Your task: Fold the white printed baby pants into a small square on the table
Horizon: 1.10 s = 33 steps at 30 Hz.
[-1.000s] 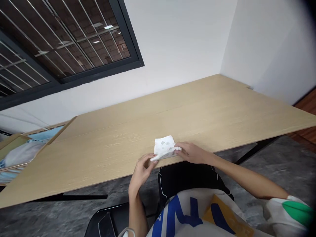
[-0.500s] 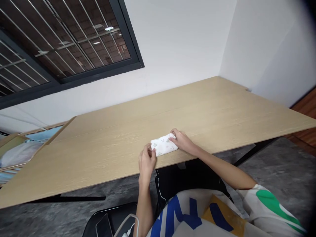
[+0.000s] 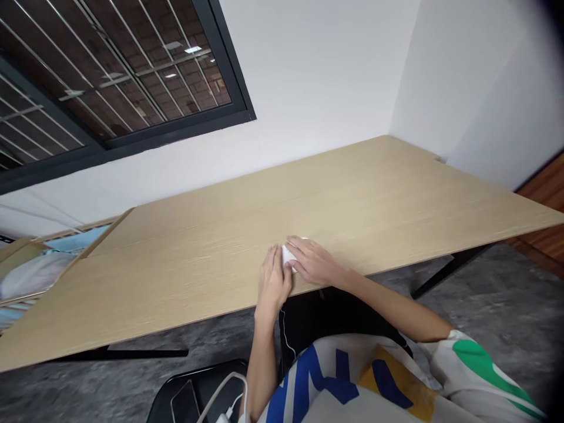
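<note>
A small white printed cloth (image 3: pixel 288 256), folded up, lies near the front edge of the light wooden table (image 3: pixel 374 200). Both hands cover most of it, and only a sliver shows between them. My left hand (image 3: pixel 274 281) lies flat on its left part with the fingers stretched forward. My right hand (image 3: pixel 311 262) rests palm down across its right part, fingers spread and pointing left. Neither hand lifts the cloth off the table.
At the far left stands a wooden crate (image 3: pixel 30 264) with light blue and white fabric in it. A barred dark window (image 3: pixel 110 76) is above the table's back left. A dark chair seat with a phone (image 3: pixel 187 402) and a white cable is beside my left arm.
The cloth was folded once more into a smaller bundle. Both hands moved together over it and now press flat on it, hiding most of it.
</note>
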{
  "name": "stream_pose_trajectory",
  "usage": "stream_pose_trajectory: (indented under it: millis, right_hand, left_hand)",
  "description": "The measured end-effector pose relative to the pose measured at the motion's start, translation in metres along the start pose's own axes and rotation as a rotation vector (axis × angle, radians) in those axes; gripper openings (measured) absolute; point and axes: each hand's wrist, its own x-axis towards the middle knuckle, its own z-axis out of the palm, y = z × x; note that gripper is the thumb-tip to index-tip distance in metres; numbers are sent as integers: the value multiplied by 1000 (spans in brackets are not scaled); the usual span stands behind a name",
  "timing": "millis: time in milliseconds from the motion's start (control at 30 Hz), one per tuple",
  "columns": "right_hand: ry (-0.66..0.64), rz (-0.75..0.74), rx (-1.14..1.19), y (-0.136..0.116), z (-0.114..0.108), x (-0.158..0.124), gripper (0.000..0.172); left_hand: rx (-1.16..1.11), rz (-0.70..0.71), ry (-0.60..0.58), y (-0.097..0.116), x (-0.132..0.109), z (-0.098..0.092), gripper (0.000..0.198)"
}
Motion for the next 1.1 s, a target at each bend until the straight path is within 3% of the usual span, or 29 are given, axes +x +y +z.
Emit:
stream_pose_trajectory:
  millis: [100,200,600,867,1100]
  right_hand:
    - [-51,-9,-22,2,13,-4,59]
    - [-67,51,-45,7,20,-9,62]
    - [-64,124,-3,19,14,-29,72]
    - [-44,65,4,19,-3,-31,73]
    - [-105,33,-4,21,-4,-29,67]
  left_hand:
    - [42,4,-123,1,2,13,60]
    - [88,-52,-158,-1,0,18,64]
    - [72,-194,-190,-9,-17,8,70]
    - [62,-122,-119,-8,-13,-7,79]
    - [56,-95,-182,-8,-5,-10,79]
